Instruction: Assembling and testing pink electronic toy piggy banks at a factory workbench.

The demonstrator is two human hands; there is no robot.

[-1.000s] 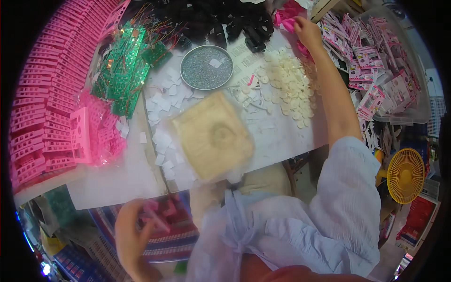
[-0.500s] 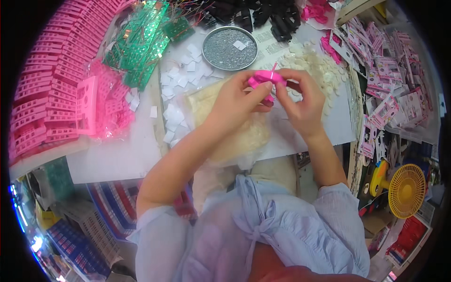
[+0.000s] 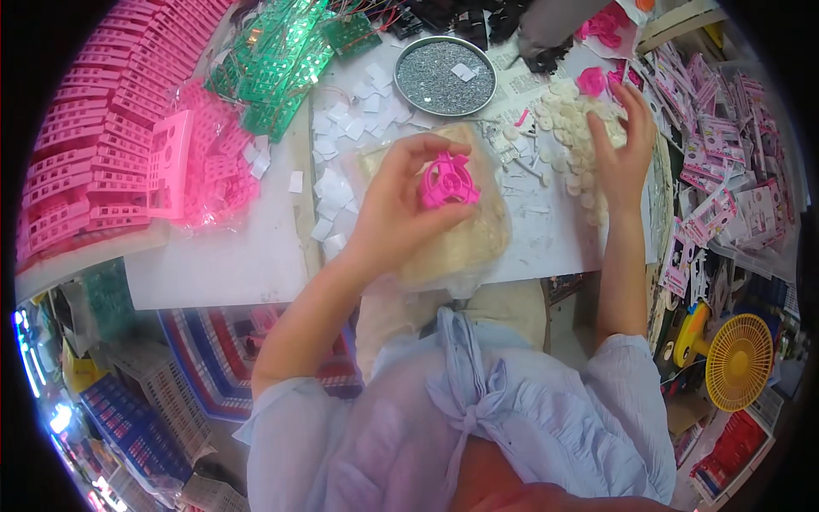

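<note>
My left hand (image 3: 401,198) grips a bright pink moulded plastic part (image 3: 450,181) between thumb and fingers, above a clear bag of cream-coloured material (image 3: 465,243). Prongs stick up from the part, and a ring shows in its middle. Over at the right, my right hand (image 3: 627,141) is raised with thumb and fingers apart, holding nothing that I can see. Just beyond its fingertips lie a rounded pink piece (image 3: 591,81) and other small pink parts. Beside the hand, to its left, many cream discs (image 3: 573,128) are spread on the white table (image 3: 213,277).
A round tin of small metal pieces (image 3: 435,85) stands at the back. White paper squares (image 3: 341,115), green circuit boards (image 3: 281,81) and stacked pink casings (image 3: 111,128) lie leftward. A blurred grey shape (image 3: 554,21) juts in at the far edge. A yellow fan (image 3: 738,363) stands right.
My right hand has let go of the pink part and moved right and away from me. My left hand has come nearer, keeping the part. The grey shape has appeared at the far edge.
</note>
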